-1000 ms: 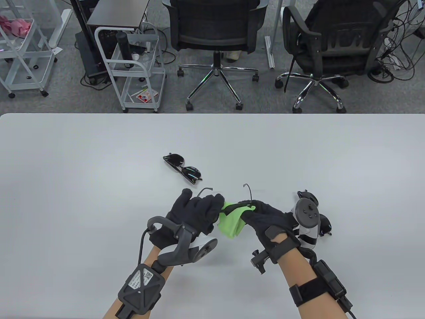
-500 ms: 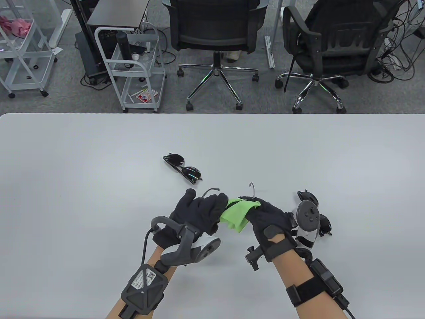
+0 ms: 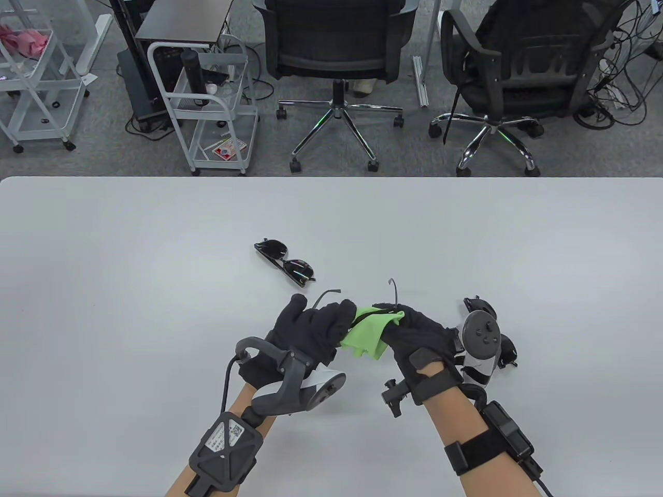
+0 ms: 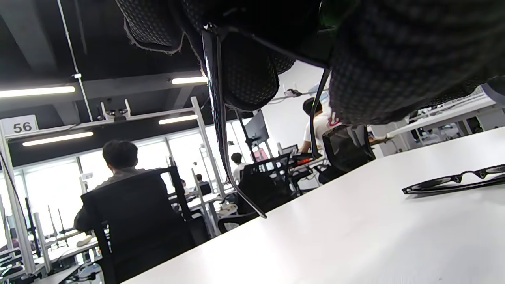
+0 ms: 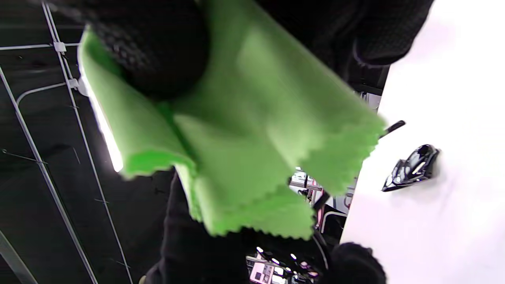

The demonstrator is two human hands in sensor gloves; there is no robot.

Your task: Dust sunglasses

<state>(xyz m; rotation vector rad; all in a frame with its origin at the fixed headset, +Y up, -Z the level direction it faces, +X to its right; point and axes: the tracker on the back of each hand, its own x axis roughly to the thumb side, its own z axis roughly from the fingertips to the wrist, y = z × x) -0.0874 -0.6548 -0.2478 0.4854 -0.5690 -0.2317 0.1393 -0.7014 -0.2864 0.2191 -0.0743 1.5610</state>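
Note:
My left hand grips a thin-framed pair of sunglasses just above the table; its two temple arms stick up between my hands. One temple hangs under the gloved fingers in the left wrist view. My right hand pinches a green cloth against the frame, close to the left hand. The cloth fills the right wrist view, folded over a fingertip. The lenses are hidden by gloves and cloth.
A second pair of dark sunglasses lies folded on the white table just beyond my hands; it also shows in the left wrist view. A third dark pair lies behind my right hand's tracker. Office chairs and carts stand past the far edge.
My right hand has shifted slightly left and forward, sliding the cloth along the frame; the cloth is more bunched. The left hand stays nearly still with the glasses.

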